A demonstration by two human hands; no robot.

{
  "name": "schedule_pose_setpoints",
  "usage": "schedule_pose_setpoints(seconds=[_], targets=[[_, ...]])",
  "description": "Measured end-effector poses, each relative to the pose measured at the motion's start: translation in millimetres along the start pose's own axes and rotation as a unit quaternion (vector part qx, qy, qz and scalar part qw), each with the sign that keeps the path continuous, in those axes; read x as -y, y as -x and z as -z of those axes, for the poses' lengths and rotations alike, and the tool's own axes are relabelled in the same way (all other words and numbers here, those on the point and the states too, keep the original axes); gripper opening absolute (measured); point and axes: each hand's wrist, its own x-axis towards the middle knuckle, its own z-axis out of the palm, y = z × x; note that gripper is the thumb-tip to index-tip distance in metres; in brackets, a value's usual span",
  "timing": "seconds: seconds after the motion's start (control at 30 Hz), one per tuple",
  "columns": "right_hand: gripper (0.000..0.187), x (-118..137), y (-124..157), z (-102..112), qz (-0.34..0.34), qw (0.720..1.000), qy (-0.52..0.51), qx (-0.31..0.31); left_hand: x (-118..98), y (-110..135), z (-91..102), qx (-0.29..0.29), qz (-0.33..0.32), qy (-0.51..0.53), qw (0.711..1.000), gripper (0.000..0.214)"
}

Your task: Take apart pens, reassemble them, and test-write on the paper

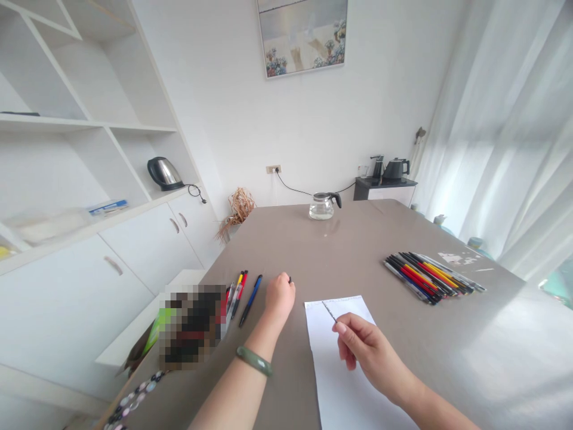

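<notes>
Lying at the near side of the grey-brown matte tabletop (313,251), the white paper sheet (340,370) runs out of frame at 6 o'clock. From the sheet's top edge the surface is bare up to the clear glass carafe with black handle (323,206) at 12 o'clock. The table's left edge drops away at 9 o'clock, just past the loose red, yellow and blue pens (244,292). A fanned bundle of black, red and yellow pens (430,275) lies at 2 o'clock, well apart from the sheet.

The left hand (280,297) is curled into a fist at 10 o'clock of the sheet, with a small black piece (290,279) at its fingertips. The right hand (364,349) has its fingers pinched on a thin dark rod (329,312), whose tip is over the sheet's upper part.
</notes>
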Motion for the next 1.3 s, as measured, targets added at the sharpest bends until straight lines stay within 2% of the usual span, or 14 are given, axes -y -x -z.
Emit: schedule_pose_setpoints(seconds=[0.3, 0.6, 0.77, 0.9, 0.97, 1.1, 1.2, 1.3], targets=[[0.031, -1.0, 0.0, 0.6, -0.005, 1.000, 0.000, -0.001, -1.5, 1.4, -0.2, 0.000, -0.020, -0.059, 0.998, 0.014], [0.030, -3.3, -2.3, 0.1, -0.020, 1.000, -0.021, 0.002, -4.7, 7.0, 8.6, -0.013, -0.019, -0.033, 0.999, 0.015], [0.029, -2.7, -3.0, 0.3, -0.029, 0.999, -0.034, -0.007, -15.6, 30.8, 24.5, -0.009, -0.069, 0.036, 0.997, 0.017], [0.032, -2.3, -4.1, 0.5, -0.029, 0.997, -0.061, -0.025, -31.1, 62.9, 32.4, 0.061, -0.110, 0.123, 0.984, 0.023], [0.033, -1.7, -4.8, 0.2, -0.029, 0.995, -0.087, -0.031, -38.1, 78.6, 33.2, 0.149, -0.085, 0.264, 0.949, 0.026], [0.033, -0.1, -5.7, -0.7, -0.007, 0.988, -0.148, -0.036, -48.3, 100.1, 32.8, 0.249, -0.014, 0.420, 0.873, 0.029], [0.028, 0.3, -5.9, -0.9, 0.048, 0.988, -0.130, -0.064, -52.3, 106.4, 34.7, 0.307, 0.004, 0.499, 0.810, 0.033], [0.024, -0.8, -6.3, -0.5, 0.065, 0.988, -0.108, -0.091, -53.4, 107.6, 37.6, 0.348, 0.040, 0.537, 0.767, 0.037]])
